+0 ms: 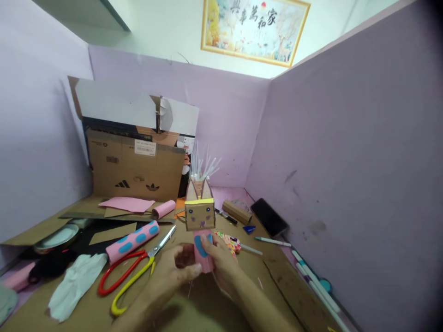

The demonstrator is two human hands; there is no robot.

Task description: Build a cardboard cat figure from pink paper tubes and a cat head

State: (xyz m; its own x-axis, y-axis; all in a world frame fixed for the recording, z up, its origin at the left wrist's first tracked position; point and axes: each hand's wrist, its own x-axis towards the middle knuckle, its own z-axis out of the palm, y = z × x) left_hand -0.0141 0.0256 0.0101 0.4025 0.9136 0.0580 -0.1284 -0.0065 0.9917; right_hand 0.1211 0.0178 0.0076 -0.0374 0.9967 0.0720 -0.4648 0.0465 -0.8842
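Note:
Both hands hold up a small cardboard cat figure above the brown work surface. It has a box head with a drawn face, pointed ears, a yellow top edge and a pink body with a blue spot. My left hand curls round the pink body from the left. From the right, my right hand grips the same body, a finger lying across its front.
Red and yellow scissors and a pink roll with blue spots lie left of the hands. White crumpled paper, pink paper sheets, a cardboard box, a phone, pens and glue sticks lie around. Purple walls enclose the desk.

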